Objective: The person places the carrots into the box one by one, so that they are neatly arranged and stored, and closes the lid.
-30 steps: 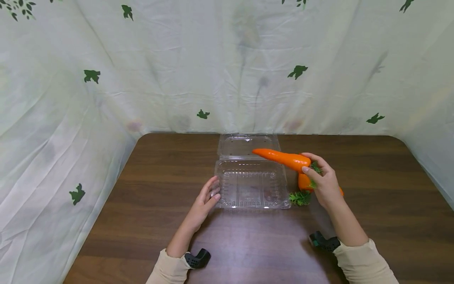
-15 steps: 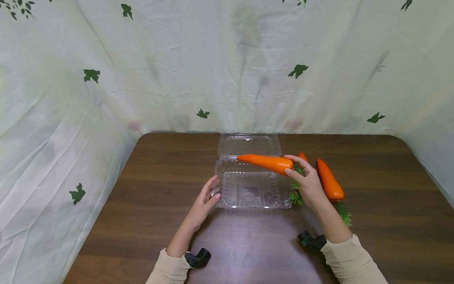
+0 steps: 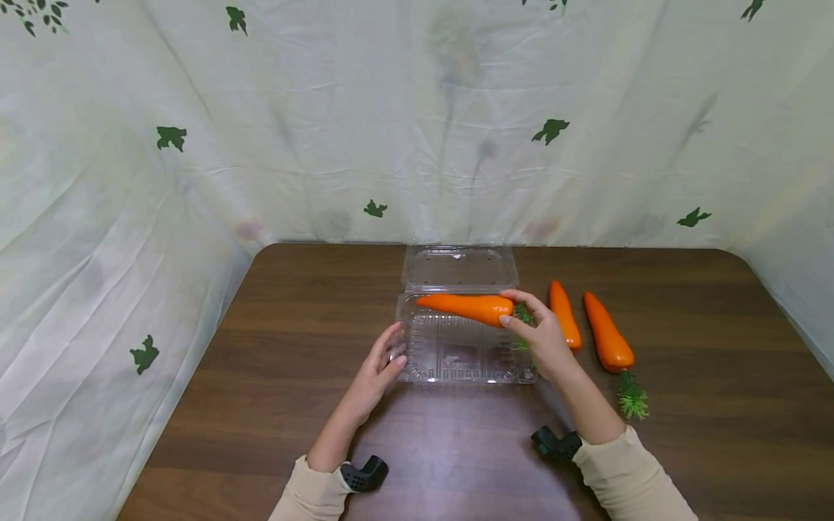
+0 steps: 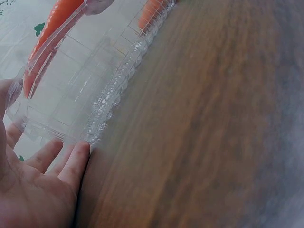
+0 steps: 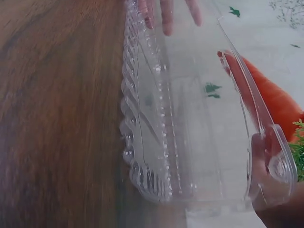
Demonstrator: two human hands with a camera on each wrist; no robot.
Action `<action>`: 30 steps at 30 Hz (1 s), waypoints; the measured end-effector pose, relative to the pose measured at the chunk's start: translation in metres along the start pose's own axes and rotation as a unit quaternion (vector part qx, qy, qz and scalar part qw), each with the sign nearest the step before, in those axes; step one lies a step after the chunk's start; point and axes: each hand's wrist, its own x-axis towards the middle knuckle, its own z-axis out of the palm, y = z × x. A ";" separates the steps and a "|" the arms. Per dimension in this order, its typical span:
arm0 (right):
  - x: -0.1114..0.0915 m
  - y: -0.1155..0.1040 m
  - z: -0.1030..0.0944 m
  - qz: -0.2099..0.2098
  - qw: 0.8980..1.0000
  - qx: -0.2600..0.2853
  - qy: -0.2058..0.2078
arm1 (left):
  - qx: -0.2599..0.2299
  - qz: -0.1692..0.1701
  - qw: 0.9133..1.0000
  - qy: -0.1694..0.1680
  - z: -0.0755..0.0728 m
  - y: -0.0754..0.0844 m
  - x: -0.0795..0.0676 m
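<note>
Here's the carrot (image 3: 459, 308), pinched near its thick, leafy end by the right grip (image 3: 544, 340), clearly the nearer hand; tip pointing left, long axis almost parallel to the tabletop's (image 3: 306, 325) far edge, above the tray's (image 3: 469, 379) back part. Touching plastic? Can't tell. Left grip (image 3: 373, 373) rests against the tray's left end, fingers fairly straight. Clear, ribbed plastic, lid (image 3: 459, 268) laid back toward that far edge! Right of it, a second carrot (image 3: 564, 315) and third carrot (image 3: 607, 333): glossy, tapered, feathery greens (image 3: 632, 396).

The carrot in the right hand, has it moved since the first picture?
Yes: in the head view, the held carrot has moved left and lower in the picture, judged by the clear container.
</note>
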 end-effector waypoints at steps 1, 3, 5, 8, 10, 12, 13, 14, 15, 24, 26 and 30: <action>0.001 0.001 0.001 0.000 1.000 -0.004 -0.001 | 0.002 -0.001 1.000 0.000 0.000 0.000 0.000; 0.002 0.002 0.003 -0.001 1.000 -0.009 -0.006 | 0.004 -0.001 1.000 0.000 0.000 0.000 0.000; 0.003 0.003 0.004 0.002 1.000 -0.011 -0.009 | 0.005 -0.002 1.000 0.000 0.000 0.000 0.000; 0.005 0.005 0.006 0.003 1.000 -0.017 -0.016 | 0.007 -0.003 1.000 0.000 0.000 0.001 0.000; 0.005 0.005 0.007 0.006 1.000 -0.020 -0.019 | 0.007 -0.002 1.000 0.000 0.000 0.001 -0.001; 0.006 0.005 0.007 0.007 0.999 -0.026 -0.024 | 0.007 0.001 1.000 0.000 0.000 0.001 0.000; 0.007 0.005 0.007 0.008 0.999 -0.028 -0.026 | 0.006 0.002 1.000 0.000 0.000 0.000 0.000; 0.007 0.005 0.008 0.009 0.999 -0.031 -0.028 | 0.005 0.004 1.000 0.000 0.000 0.000 0.000; 0.008 0.006 0.008 0.011 0.999 -0.035 -0.031 | 0.005 0.005 1.000 0.001 0.000 0.000 0.000; 0.012 0.006 0.010 0.032 0.997 -0.058 -0.046 | 0.005 0.001 1.000 0.005 0.000 -0.002 0.000; 0.012 0.007 0.010 0.036 0.996 -0.064 -0.049 | 0.006 0.000 1.000 0.006 0.000 -0.002 0.000; 0.014 0.008 0.011 0.042 0.995 -0.072 -0.057 | 0.006 0.005 1.000 0.005 0.000 -0.002 0.000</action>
